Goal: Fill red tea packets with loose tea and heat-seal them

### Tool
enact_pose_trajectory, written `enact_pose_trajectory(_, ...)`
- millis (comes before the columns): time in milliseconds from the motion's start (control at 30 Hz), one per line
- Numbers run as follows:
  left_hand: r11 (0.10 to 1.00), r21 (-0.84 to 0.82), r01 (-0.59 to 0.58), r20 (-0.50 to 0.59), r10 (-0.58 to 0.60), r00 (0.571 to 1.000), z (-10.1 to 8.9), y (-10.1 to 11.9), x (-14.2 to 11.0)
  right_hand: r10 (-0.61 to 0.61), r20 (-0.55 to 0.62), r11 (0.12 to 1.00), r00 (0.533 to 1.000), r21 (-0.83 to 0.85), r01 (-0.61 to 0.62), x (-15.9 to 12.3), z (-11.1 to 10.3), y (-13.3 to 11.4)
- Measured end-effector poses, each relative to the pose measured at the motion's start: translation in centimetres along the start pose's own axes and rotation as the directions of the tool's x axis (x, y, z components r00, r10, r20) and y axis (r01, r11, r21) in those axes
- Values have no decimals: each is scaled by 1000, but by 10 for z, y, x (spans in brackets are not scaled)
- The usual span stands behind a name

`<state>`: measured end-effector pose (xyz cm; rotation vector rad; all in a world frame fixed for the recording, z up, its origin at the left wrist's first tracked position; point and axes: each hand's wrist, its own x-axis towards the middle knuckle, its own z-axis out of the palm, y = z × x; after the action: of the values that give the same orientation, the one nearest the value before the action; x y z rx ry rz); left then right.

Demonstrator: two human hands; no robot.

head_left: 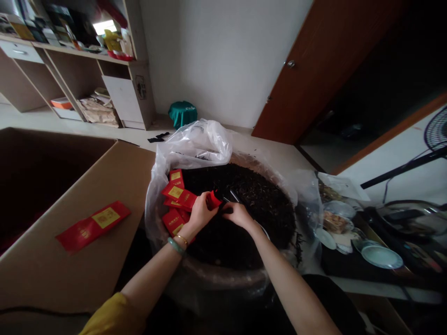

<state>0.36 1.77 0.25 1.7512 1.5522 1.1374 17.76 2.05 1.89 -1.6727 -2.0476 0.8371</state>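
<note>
My left hand (203,211), with a jade-coloured bangle at its wrist, is closed on a small red packet (214,200). Its mouth faces my right hand (240,215), whose fingers are bent together close beside it; what they hold is too dark to make out. Both hands are over a large round container lined with clear plastic (153,200), filled with dark, dry, leafy bits (265,197) like loose tea. A thin shiny metal piece (233,196) lies just beyond my right fingers. Several red packets with gold labels (179,193) lie along the container's left side.
A cardboard box (115,186) stands at left, one red packet (94,225) lying on its flap. Crumpled plastic liner (199,144) rises at the back. On the right are a low table with a lidded glass dish (382,256), a clear bag (307,200) and a fan (436,130).
</note>
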Motion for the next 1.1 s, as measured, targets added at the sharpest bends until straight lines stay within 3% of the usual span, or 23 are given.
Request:
enact_pose_trajectory(200,1000,9,-25,19,25,1000,0,-1,-1,113,-42,947,993,307,-95,-5,-19,4)
enact_pose_trajectory(367,997,41,-58,32,57,998,1,0,-1,82,-136,848,987,530,2,-7,-50,-16)
enact_pose_trajectory(500,998,38,-57,42,55,998,0,2,-2,13,-245,886,970,452,102,-2,-61,-42)
enact_pose_trajectory(633,999,18,-32,50,32,998,0,2,-2,-22,-214,876,977,467,122,3,-53,-58)
enact_pose_trajectory(800,999,12,-43,39,42,998,1,0,-2,20,-208,852,978,515,92,1,-47,-50)
enact_pose_trajectory(1100,993,77,-85,43,82,996,3,0,-3,-73,-169,971,983,213,109,-2,-26,-40)
